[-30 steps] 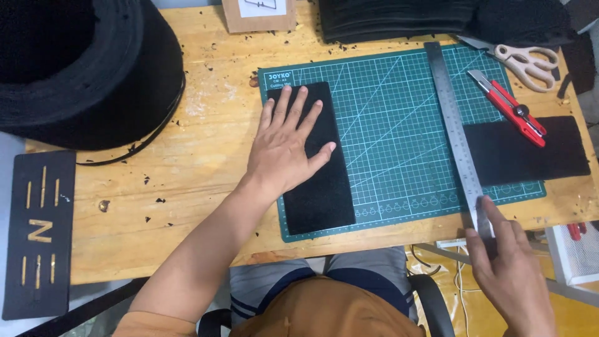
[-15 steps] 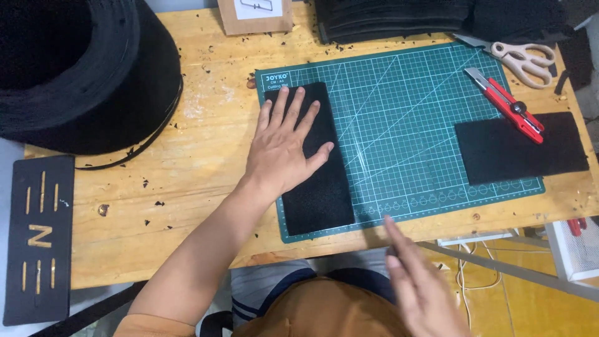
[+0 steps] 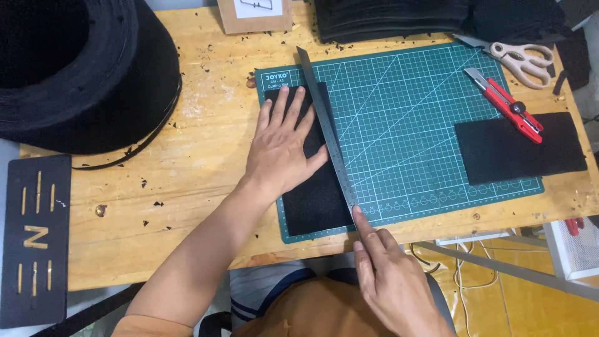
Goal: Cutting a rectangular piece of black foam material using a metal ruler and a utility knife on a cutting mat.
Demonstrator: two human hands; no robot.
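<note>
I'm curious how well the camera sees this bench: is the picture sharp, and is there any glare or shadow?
Head view: sharp across the green cutting mat; soft even light, faint shadow under the left hand; dull sheen on the steel ruler, no harsh glare; black felt piece shows little texture; right hand slightly soft.
</note>
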